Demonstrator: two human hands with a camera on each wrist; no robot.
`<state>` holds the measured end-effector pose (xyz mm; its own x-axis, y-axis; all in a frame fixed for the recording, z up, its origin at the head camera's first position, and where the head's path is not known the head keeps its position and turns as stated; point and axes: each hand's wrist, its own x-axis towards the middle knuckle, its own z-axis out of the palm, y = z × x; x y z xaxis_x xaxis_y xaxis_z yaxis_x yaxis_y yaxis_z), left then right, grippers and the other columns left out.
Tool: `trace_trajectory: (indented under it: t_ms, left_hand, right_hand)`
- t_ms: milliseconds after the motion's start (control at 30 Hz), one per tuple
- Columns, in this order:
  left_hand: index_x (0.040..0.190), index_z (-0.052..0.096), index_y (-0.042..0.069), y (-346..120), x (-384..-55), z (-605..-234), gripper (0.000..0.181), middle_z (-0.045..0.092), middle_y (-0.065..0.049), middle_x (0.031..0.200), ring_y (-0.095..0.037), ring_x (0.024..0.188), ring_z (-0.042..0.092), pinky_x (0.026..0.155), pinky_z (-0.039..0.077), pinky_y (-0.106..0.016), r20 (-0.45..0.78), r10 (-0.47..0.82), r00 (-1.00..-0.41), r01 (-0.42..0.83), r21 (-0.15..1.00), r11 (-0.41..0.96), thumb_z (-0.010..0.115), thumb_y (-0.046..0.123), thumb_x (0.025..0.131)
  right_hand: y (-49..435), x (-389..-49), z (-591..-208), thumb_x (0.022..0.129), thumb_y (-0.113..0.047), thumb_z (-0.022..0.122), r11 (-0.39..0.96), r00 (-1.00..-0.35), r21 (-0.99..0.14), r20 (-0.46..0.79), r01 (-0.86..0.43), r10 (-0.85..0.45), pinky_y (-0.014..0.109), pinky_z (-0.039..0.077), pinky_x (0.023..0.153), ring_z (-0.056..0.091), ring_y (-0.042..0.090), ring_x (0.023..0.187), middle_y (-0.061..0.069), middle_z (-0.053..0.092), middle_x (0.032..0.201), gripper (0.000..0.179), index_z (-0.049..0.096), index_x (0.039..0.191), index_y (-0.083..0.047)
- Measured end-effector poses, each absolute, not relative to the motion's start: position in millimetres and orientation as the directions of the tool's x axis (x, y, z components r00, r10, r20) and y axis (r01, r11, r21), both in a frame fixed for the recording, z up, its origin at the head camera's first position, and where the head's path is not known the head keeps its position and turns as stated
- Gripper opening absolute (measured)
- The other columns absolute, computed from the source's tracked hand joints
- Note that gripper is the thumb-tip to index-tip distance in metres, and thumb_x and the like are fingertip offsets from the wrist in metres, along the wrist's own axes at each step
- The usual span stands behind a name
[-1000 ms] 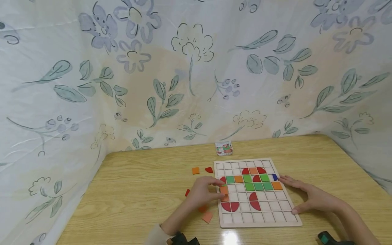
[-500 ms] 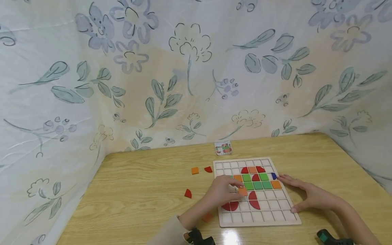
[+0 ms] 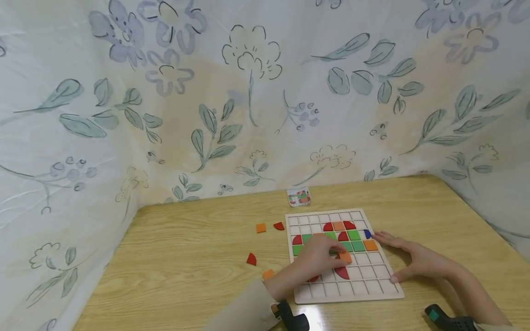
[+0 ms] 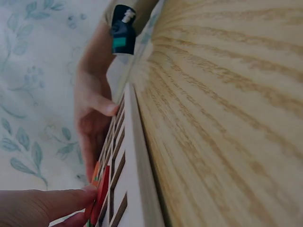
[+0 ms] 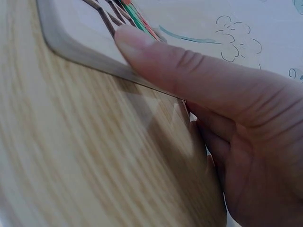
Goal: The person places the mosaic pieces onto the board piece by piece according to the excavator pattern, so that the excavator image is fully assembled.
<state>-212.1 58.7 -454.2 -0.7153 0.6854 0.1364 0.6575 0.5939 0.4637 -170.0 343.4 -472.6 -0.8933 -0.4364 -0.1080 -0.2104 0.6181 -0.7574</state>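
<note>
My left hand (image 3: 319, 253) pinches an orange square tile (image 3: 345, 257) between thumb and fingertips, over the middle of a pale wooden grid board (image 3: 372, 285). Beside that tile lies a red quarter-circle tile (image 3: 342, 273). In the left wrist view, the fingertips touch the orange tile near a red piece (image 4: 101, 194). My right hand (image 3: 426, 259) rests at the board's right side, fingers stretched beside a blue piece (image 3: 367, 234). Its thumb (image 5: 142, 45) presses on the board's edge in the right wrist view. The left hand hides some cells and tiles.
Red, green and orange tiles fill several board cells. Loose on the wooden table (image 3: 186, 257), left of the board, lie orange squares (image 3: 261, 228) and red quarter-circles (image 3: 251, 259). Behind the board is a small pattern card (image 3: 299, 196). A floral cloth (image 3: 248, 115) hangs around the table.
My left hand has carried the orange tile rightward, from the board's left columns to its middle. The right hand has stayed at the right edge. The head view has shifted slightly.
</note>
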Motion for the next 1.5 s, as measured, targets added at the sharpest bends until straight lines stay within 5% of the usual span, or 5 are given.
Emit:
trace_trajectory:
  t_ms: [833, 1300, 1500]
  left_hand:
    - [0.099, 0.072, 0.028, 67, -210, -452, 0.026, 0.065, 0.021, 0.09, 0.004, 0.084, 0.053, 0.074, 0.039, -0.011, 0.112, 0.686, -0.718, 0.666, 0.396, 0.632, 0.072, 0.041, 0.077]
    - [0.102, 0.071, 0.021, 35, -210, -454, 0.023, 0.067, 0.018, 0.094, 0.005, 0.087, 0.054, 0.075, 0.042, -0.013, 0.057, 0.726, -0.685, 0.514, 0.745, 0.425, 0.072, 0.03, 0.08]
    - [0.101, 0.072, 0.021, 9, -207, -457, 0.022, 0.066, 0.016, 0.09, 0.001, 0.079, 0.053, 0.069, 0.044, -0.014, 0.016, 0.689, -0.724, 0.402, 0.823, 0.402, 0.072, 0.029, 0.08]
  right_hand:
    - [340, -174, -469, 0.066, -0.031, 0.08, 0.609, -0.895, -0.759, -0.08, -0.231, -0.439, 0.076, 0.012, 0.086, 0.006, -0.031, 0.111, 0.027, 0.018, 0.148, 0.09, 0.035, 0.143, -0.019]
    - [342, -170, -471, 0.068, -0.028, 0.079, 0.61, -0.897, -0.765, -0.1, -0.208, -0.431, 0.076, 0.01, 0.087, 0.006, -0.033, 0.108, 0.028, 0.017, 0.148, 0.088, 0.034, 0.144, -0.018]
    - [344, -169, -474, 0.068, -0.028, 0.079, 0.616, -0.901, -0.763, -0.111, -0.193, -0.419, 0.076, 0.012, 0.087, 0.005, -0.033, 0.107, 0.027, 0.018, 0.148, 0.088, 0.033, 0.144, -0.02]
